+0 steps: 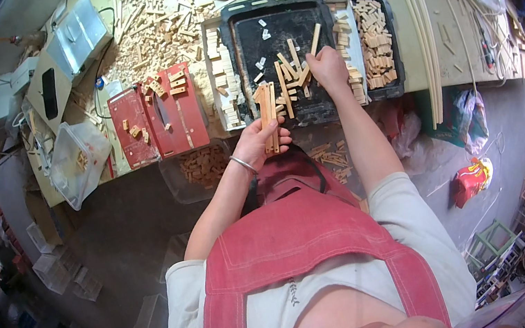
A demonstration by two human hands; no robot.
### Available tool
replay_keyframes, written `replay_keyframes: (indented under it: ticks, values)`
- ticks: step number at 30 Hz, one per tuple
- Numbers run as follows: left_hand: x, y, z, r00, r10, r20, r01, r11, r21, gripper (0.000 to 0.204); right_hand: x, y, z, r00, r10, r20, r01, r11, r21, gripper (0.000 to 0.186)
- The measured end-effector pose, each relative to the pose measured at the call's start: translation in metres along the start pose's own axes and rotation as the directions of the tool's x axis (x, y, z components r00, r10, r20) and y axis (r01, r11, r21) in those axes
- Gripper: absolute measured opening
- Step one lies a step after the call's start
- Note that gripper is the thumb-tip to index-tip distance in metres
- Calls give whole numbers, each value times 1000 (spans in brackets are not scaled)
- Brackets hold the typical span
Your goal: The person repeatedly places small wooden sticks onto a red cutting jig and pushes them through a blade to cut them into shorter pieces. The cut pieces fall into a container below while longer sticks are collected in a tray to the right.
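Observation:
My left hand [258,145] is closed around a small bundle of wooden strips [270,108], held upright at the near edge of the black tray [283,20]. Above the tray's middle, my right hand [330,69] has its fingers pinched on a light wooden strip [316,38] that points up and away. Several loose wooden strips [285,63] lie in the tray just left of that hand. A few small whitish pieces [264,29] are scattered on the tray's dark floor.
Wooden blocks [375,38] fill the tray's right side, more [217,66] its left. Left stand red boards [177,119] with small blocks, and a clear plastic box [81,164]. Wood pieces [165,30] heap behind. Long strips [425,44] cross the bench at right.

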State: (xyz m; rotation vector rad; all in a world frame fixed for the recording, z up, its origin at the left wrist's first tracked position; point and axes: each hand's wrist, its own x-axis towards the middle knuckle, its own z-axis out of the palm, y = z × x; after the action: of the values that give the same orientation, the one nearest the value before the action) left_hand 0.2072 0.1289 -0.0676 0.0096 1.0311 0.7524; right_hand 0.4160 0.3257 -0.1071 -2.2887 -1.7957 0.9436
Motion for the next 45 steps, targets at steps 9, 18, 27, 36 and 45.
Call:
replay_keyframes:
  ticks: [9, 18, 27, 36, 45]
  values:
    - [1, -8, -15, 997, 61, -53, -64, 997, -52, 26, -23, 25, 15, 975, -48, -215, 117, 940, 322, 34]
    - [-16, 1, -6, 998, 40, -54, -44, 997, -66, 27, -21, 36, 30, 987, -28, -157, 83, 929, 359, 35]
    - [-16, -3, -15, 996, 53, -71, -58, 995, -75, 29, -79, 17, 25, 980, -191, -59, 196, 975, 103, 28]
    - [-13, -4, -17, 998, 58, -35, -61, 994, -90, 29, -62, 43, 18, 950, -95, 297, -80, 846, 527, 22]
    - [-8, 9, 1, 999, 35, 39, -29, 987, -156, 33, -113, 33, -12, 716, -179, 675, -589, 365, 721, 12]
